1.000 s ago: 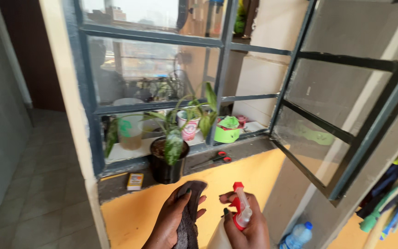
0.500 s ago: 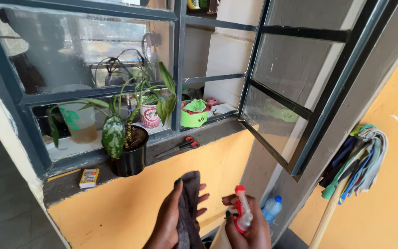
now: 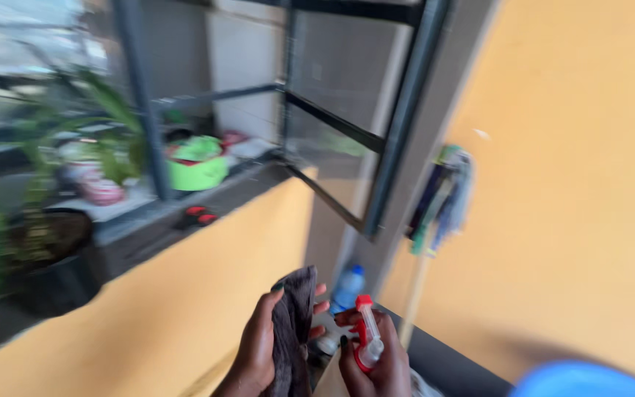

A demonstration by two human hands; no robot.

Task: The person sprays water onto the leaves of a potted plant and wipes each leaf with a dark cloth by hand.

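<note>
An orange-yellow wall [image 3: 589, 184] fills the right half of the frame and runs on under the window sill [image 3: 185, 213] at left centre. The picture is blurred. On the sill, at the left edge, stands a potted plant [image 3: 45, 250] in a black pot; behind it lie a green container [image 3: 200, 165] and a small red-and-black tool [image 3: 196, 215]. A dark-framed window pane [image 3: 347, 125] swings open into the room at upper centre, its lower corner hanging above the hands. A mop [image 3: 439, 198] leans on the wall right of centre, and a blue-capped bottle [image 3: 348, 287] stands below the pane.

At bottom centre the left hand [image 3: 255, 345] is clamped on a dark grey cloth [image 3: 292, 323], held upright. Just beside it, the right hand [image 3: 372, 360] is wrapped around a small spray bottle [image 3: 365, 334] with a red top. Open air lies between the hands and the pane's edge.

Since half a second ago the view has swung right: the plant has slid to the left edge and more bare wall shows, while both hands keep their grips.
</note>
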